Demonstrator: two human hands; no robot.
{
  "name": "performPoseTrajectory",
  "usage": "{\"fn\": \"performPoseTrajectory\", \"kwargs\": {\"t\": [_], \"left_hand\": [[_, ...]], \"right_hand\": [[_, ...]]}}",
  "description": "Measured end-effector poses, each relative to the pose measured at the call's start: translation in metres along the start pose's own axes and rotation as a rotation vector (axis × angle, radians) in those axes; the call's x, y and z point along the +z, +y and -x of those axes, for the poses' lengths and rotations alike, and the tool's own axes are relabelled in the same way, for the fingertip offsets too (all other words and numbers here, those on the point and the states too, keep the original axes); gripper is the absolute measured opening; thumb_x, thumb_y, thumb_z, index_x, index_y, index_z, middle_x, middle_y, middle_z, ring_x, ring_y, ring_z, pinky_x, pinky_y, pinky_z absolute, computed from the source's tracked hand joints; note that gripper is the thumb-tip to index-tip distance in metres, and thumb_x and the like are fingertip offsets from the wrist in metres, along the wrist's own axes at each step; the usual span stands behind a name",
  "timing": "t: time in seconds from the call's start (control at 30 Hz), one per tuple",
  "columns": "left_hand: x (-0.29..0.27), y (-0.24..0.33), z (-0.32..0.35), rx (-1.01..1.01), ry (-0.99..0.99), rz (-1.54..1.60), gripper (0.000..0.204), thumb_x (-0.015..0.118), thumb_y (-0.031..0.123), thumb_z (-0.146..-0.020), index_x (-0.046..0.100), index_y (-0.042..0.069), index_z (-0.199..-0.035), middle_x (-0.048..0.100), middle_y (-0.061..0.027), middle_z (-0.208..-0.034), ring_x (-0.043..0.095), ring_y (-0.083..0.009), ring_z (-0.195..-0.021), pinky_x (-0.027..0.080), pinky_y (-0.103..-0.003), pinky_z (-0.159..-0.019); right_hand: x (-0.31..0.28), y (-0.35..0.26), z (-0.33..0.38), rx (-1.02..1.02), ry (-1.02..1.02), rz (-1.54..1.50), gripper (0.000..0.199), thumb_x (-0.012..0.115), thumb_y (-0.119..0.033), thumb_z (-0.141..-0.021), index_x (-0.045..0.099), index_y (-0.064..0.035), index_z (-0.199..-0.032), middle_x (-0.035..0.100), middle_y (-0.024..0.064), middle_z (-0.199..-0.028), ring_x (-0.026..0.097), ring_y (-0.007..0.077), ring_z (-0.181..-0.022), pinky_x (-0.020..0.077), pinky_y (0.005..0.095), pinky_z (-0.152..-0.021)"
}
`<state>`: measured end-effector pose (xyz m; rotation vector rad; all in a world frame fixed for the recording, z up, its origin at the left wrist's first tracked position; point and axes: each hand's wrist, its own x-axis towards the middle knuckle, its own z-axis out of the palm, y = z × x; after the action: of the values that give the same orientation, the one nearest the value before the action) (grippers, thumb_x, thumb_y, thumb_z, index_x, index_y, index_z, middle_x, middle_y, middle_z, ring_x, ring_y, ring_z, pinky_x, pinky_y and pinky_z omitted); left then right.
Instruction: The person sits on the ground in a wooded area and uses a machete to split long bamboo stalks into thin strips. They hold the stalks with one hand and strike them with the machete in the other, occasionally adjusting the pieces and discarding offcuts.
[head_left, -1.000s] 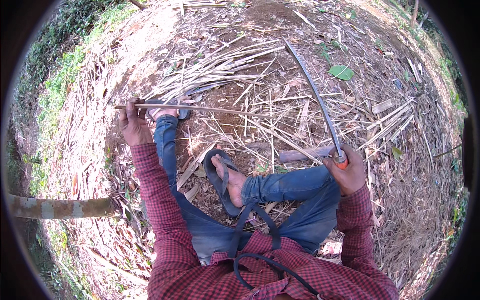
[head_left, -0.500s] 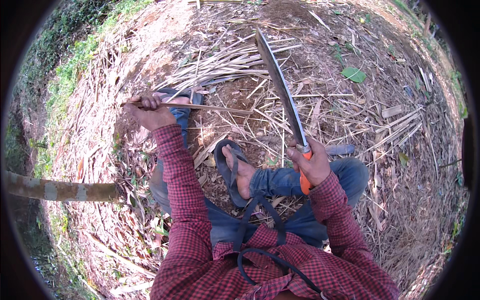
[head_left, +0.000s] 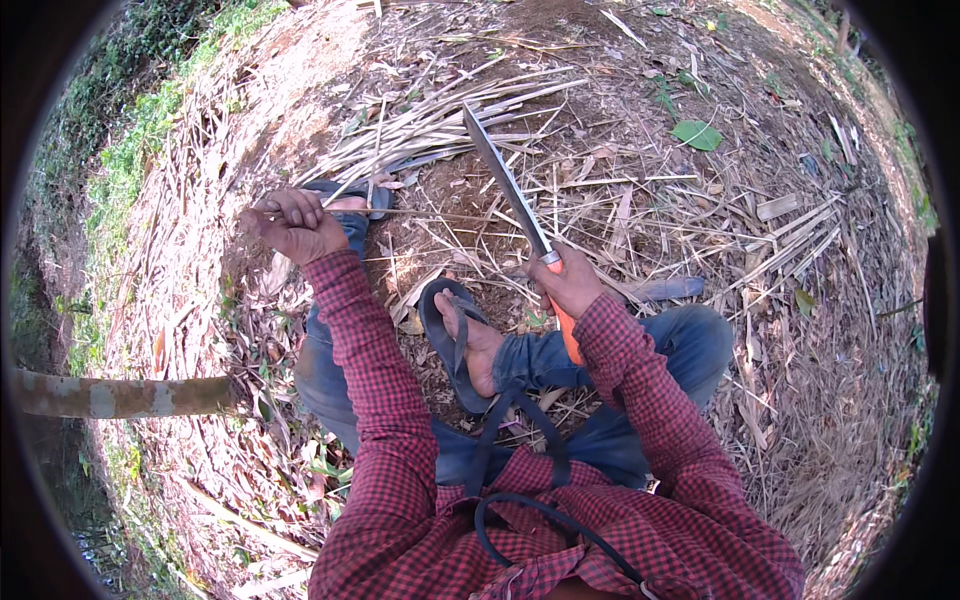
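Head view looks down on a person sitting on dirt covered with dry sticks and leaves. The left hand is closed tight around a thin stick. The stick lies flat and points to the right, over the left knee. The right hand is wrapped around the orange handle of a long knife. The blade points up and away from the body, tilted to the left. Its tip is near a pile of split strips on the ground. The far end of the stick comes close to the blade, but I cannot tell if they touch.

Both arms wear a red checked shirt. The legs are in blue jeans. One bare foot sits in a dark sandal between the two arms, just under the knife hand. A green leaf lies well off to the right of the blade. A pale trunk lies across the ground at the left, well apart from the hands. Green grass grows along the left edge.
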<state>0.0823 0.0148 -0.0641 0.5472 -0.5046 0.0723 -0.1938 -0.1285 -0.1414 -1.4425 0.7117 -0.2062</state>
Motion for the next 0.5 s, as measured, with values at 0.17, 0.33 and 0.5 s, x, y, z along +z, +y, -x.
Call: {"fn": "performPoseTrajectory", "kwargs": {"t": [0.17, 0.33, 0.5], "left_hand": [[0.016, -0.002, 0.004, 0.034, 0.145, -0.165, 0.053, 0.034, 0.057, -0.089, 0.038, 0.015, -0.057, 0.028, 0.0033, -0.046, 0.028, -0.0089, -0.036, 0.026, -0.024, -0.035], [0.01, 0.007, 0.005, -0.036, 0.165, -0.164, 0.053, 0.032, 0.056, -0.09, 0.035, 0.016, -0.056, 0.026, 0.003, -0.046, 0.023, -0.0085, -0.037, 0.018, -0.023, -0.034], [-0.004, 0.006, 0.006, -0.018, 0.038, -0.155, 0.05, 0.036, 0.059, -0.087, 0.036, 0.016, -0.061, 0.024, 0.0035, -0.048, 0.019, -0.0082, -0.039, 0.018, -0.023, -0.035]], "right_hand": [[0.013, 0.059, -0.024, 0.235, -0.027, 0.036, 0.025, 0.06, -0.021, -0.075, 0.052, 0.0013, -0.082, 0.052, 0.0042, -0.055, 0.053, 0.0132, -0.043, 0.0435, 0.0292, -0.04], [0.006, 0.038, -0.017, 0.051, 0.05, 0.102, 0.026, 0.061, -0.02, -0.074, 0.053, 0.002, -0.085, 0.056, 0.0084, -0.062, 0.057, 0.0157, -0.047, 0.0454, 0.0308, -0.044], [0.011, -0.028, 0.0, -0.359, 0.228, 0.197, 0.031, 0.061, -0.026, -0.075, 0.057, 0.0011, -0.088, 0.062, 0.0133, -0.073, 0.062, 0.0248, -0.066, 0.0483, 0.0338, -0.062]]}}
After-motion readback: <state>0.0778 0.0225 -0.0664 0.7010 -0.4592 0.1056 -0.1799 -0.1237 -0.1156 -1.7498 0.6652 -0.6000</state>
